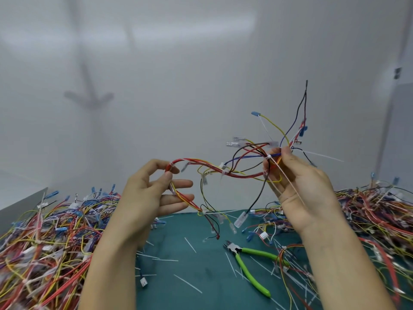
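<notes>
Head: left hand [145, 198], right hand [306, 189] pinch harness [237, 174] aloft.

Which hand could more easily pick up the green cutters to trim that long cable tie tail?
Likely the right hand: the cutters lie on the mat just below it, handles pointing its way. It pinches the wire bundle though, so the left hand would hold that alone.

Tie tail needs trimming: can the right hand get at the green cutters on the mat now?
Probably not yet: the right hand grips the wire harness. Once it lets go, the cutters lie just below on the mat, one handle tip under loose wires.
</notes>
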`<act>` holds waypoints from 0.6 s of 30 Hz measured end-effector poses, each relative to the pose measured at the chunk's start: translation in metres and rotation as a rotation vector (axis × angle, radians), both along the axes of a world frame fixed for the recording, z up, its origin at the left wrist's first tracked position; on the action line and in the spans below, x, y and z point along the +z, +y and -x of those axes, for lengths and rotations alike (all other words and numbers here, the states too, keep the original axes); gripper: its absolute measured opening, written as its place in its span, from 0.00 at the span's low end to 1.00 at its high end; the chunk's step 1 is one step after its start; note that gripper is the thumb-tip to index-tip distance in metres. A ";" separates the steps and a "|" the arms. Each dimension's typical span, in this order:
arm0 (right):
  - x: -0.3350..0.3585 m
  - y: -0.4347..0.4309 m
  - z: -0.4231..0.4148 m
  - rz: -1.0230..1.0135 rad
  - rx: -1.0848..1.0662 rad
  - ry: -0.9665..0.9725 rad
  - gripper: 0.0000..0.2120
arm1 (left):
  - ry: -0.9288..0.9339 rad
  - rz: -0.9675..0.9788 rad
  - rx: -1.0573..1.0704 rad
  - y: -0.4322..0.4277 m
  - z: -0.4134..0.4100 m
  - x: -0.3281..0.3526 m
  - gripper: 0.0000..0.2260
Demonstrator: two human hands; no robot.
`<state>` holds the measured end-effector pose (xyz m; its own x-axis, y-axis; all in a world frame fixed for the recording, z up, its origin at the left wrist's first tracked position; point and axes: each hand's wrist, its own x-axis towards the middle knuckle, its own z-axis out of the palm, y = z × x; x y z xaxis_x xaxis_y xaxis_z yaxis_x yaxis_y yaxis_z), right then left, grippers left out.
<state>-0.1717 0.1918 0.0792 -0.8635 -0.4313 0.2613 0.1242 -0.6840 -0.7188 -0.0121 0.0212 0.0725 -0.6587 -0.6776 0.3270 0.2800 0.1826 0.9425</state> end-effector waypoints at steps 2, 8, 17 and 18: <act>0.000 0.000 0.000 0.010 0.028 -0.020 0.08 | 0.018 -0.028 -0.035 0.001 -0.002 0.002 0.07; 0.000 -0.001 -0.001 0.008 0.054 -0.046 0.07 | 0.083 -0.085 -0.071 0.002 -0.004 0.004 0.07; 0.003 0.000 -0.004 0.016 0.079 -0.081 0.10 | 0.057 -0.102 -0.100 0.001 -0.005 0.006 0.07; 0.003 0.001 -0.005 0.020 0.077 -0.081 0.09 | 0.042 -0.100 -0.100 0.001 -0.005 0.005 0.07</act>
